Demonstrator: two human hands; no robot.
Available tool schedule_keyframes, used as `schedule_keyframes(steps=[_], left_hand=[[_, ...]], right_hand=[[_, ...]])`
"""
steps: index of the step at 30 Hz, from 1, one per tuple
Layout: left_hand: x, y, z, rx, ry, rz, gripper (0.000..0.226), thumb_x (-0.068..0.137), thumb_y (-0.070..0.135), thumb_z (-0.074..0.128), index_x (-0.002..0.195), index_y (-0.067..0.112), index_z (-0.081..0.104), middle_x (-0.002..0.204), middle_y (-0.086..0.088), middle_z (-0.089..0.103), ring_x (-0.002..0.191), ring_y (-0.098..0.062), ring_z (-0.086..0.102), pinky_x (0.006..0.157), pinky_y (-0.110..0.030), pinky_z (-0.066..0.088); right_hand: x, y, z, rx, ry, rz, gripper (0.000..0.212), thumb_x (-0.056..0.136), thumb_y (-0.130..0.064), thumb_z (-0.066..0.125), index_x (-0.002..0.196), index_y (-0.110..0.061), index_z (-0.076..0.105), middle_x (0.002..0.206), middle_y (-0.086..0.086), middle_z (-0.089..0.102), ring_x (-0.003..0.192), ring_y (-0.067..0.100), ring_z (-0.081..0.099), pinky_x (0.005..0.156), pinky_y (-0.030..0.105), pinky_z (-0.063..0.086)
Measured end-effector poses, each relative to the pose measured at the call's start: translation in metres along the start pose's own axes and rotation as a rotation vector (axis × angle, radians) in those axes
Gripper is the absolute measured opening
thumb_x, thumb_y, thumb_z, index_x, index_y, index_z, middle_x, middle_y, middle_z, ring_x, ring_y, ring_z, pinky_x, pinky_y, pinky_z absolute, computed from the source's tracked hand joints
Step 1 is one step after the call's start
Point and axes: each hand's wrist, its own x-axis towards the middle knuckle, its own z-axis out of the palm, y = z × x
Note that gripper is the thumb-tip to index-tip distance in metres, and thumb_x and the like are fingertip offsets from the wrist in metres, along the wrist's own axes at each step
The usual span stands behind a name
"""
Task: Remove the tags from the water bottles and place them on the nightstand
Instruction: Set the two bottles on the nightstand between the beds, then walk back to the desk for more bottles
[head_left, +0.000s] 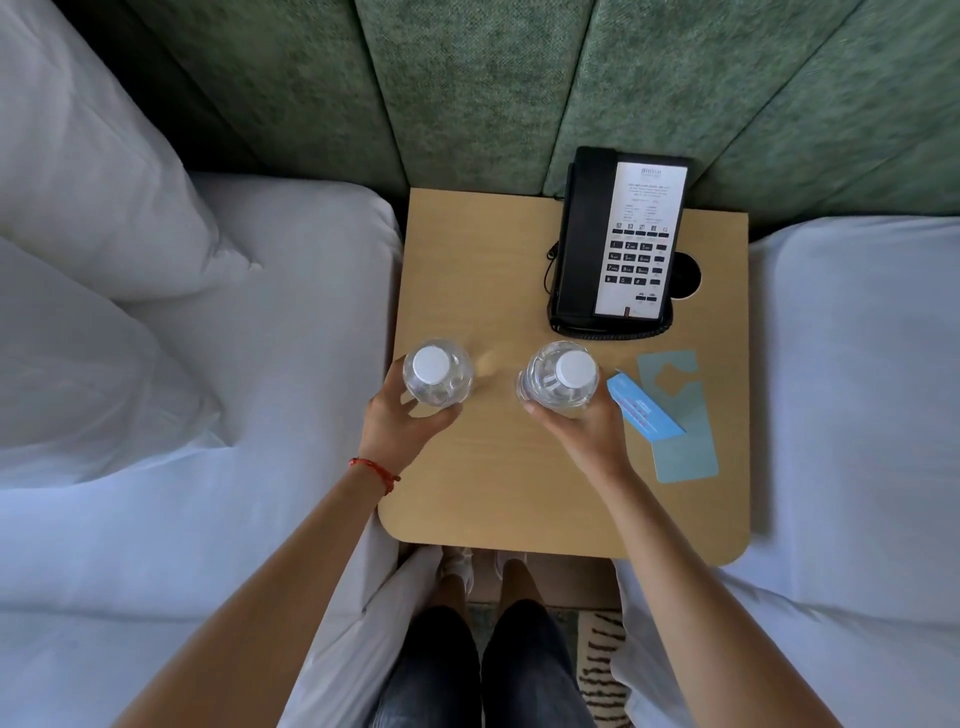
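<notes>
I have a water bottle in each of my hands: my left hand (402, 415) is wrapped round the left bottle (438, 371) just left of the frame's centre, and my right hand (584, 428) is curled round the right bottle (561, 379) a little right of centre, both standing upright on the bench (493, 260), white caps facing up at me. The two bottles stand apart from one another, with bare wood between them. The tags already look to be off: a pale blue tag (683, 421) lies flat toward the right of the frame, and a brighter blue tag (644, 410) rests across it, just beside my right hand. The black telephone (618, 239) sits in the upper right part of the bench, well clear of the left bottle and nearer to the right one. To finish this step well, I judge I should make sure each base is sitting flat before I loosen my fingers, then open both hands gently and draw them straight back toward myself so I don't nudge a bottle over. I'd keep my right wrist from sweeping over the tags, since they are light and would slide easily, and leave the bottles away from the bench edge nearest the bed (260, 312)
</notes>
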Motion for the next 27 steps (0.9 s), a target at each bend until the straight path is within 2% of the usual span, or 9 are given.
schedule_keyframes(steps=[2, 4, 8, 11, 13, 16, 19, 22, 27], left_hand=[[-0.007, 0.0, -0.001, -0.012, -0.027, -0.044, 0.069, 0.068, 0.019, 0.079, 0.128, 0.018, 0.045, 0.116, 0.006, 0.057, 0.11, -0.011, 0.052, 0.09, -0.028, 0.046], [-0.015, 0.001, -0.002, -0.023, -0.037, -0.083, 0.069, 0.07, 0.021, 0.077, 0.129, 0.02, 0.043, 0.121, 0.007, 0.054, 0.116, -0.013, 0.05, 0.09, -0.032, 0.044], [-0.042, 0.008, -0.004, -0.002, -0.018, -0.126, 0.065, 0.078, 0.027, 0.07, 0.134, 0.019, 0.039, 0.137, 0.002, 0.047, 0.119, -0.016, 0.048, 0.093, -0.031, 0.041], [-0.068, 0.016, -0.008, 0.066, -0.004, -0.088, 0.057, 0.084, 0.029, 0.063, 0.133, 0.014, 0.039, 0.137, -0.004, 0.047, 0.123, -0.02, 0.046, 0.099, -0.035, 0.04], [-0.085, 0.024, -0.014, 0.135, 0.015, -0.016, 0.052, 0.086, 0.028, 0.06, 0.132, 0.011, 0.042, 0.135, -0.008, 0.05, 0.124, -0.023, 0.046, 0.1, -0.034, 0.039], [-0.108, 0.034, -0.026, 0.263, 0.036, 0.151, 0.047, 0.087, 0.026, 0.059, 0.129, 0.01, 0.046, 0.13, -0.011, 0.053, 0.119, -0.026, 0.049, 0.091, -0.027, 0.036], [-0.127, 0.038, -0.038, 0.342, 0.031, 0.241, 0.045, 0.087, 0.025, 0.058, 0.129, 0.011, 0.047, 0.129, -0.009, 0.053, 0.119, -0.026, 0.047, 0.092, -0.032, 0.039], [-0.148, 0.039, -0.046, 0.385, 0.058, 0.241, 0.045, 0.088, 0.026, 0.057, 0.13, 0.011, 0.047, 0.132, -0.01, 0.052, 0.124, -0.027, 0.044, 0.098, -0.039, 0.039], [-0.18, 0.035, -0.052, 0.418, 0.235, 0.104, 0.048, 0.089, 0.031, 0.054, 0.132, 0.012, 0.045, 0.138, -0.008, 0.048, 0.131, -0.025, 0.037, 0.107, -0.037, 0.03]], right_hand=[[-0.006, -0.005, -0.003, 0.025, -0.015, 0.018, 0.066, 0.067, -0.02, 0.082, 0.123, -0.01, 0.049, 0.108, -0.013, 0.06, 0.106, -0.006, 0.053, 0.091, 0.011, 0.038], [-0.016, -0.008, -0.006, 0.041, -0.036, 0.052, 0.068, 0.071, -0.019, 0.079, 0.129, -0.014, 0.045, 0.122, -0.005, 0.058, 0.118, 0.008, 0.052, 0.1, 0.024, 0.038], [-0.046, -0.019, -0.013, 0.021, -0.035, 0.136, 0.066, 0.078, -0.026, 0.072, 0.135, -0.017, 0.041, 0.138, -0.004, 0.048, 0.129, 0.013, 0.042, 0.105, 0.029, 0.035], [-0.072, -0.037, -0.018, -0.035, 0.005, 0.147, 0.063, 0.083, -0.029, 0.067, 0.137, -0.012, 0.039, 0.141, 0.004, 0.046, 0.13, 0.019, 0.043, 0.107, 0.037, 0.037], [-0.091, -0.053, -0.023, -0.08, 0.029, 0.08, 0.058, 0.085, -0.028, 0.065, 0.135, -0.01, 0.042, 0.14, 0.005, 0.048, 0.129, 0.019, 0.044, 0.107, 0.037, 0.037], [-0.119, -0.073, -0.03, -0.209, 0.02, -0.067, 0.053, 0.087, -0.031, 0.062, 0.133, -0.012, 0.045, 0.138, 0.005, 0.049, 0.128, 0.018, 0.044, 0.104, 0.026, 0.034], [-0.136, -0.086, -0.032, -0.367, -0.011, -0.182, 0.052, 0.088, -0.034, 0.059, 0.134, -0.014, 0.045, 0.14, 0.003, 0.048, 0.13, 0.017, 0.043, 0.1, 0.029, 0.036], [-0.14, -0.099, -0.026, -0.488, -0.121, -0.304, 0.053, 0.089, -0.035, 0.057, 0.135, -0.013, 0.044, 0.141, 0.003, 0.046, 0.131, 0.016, 0.041, 0.1, 0.029, 0.038], [-0.125, -0.125, -0.016, -0.614, -0.34, -0.551, 0.051, 0.091, -0.036, 0.053, 0.136, -0.014, 0.042, 0.144, 0.002, 0.043, 0.133, 0.014, 0.037, 0.099, 0.026, 0.037]])
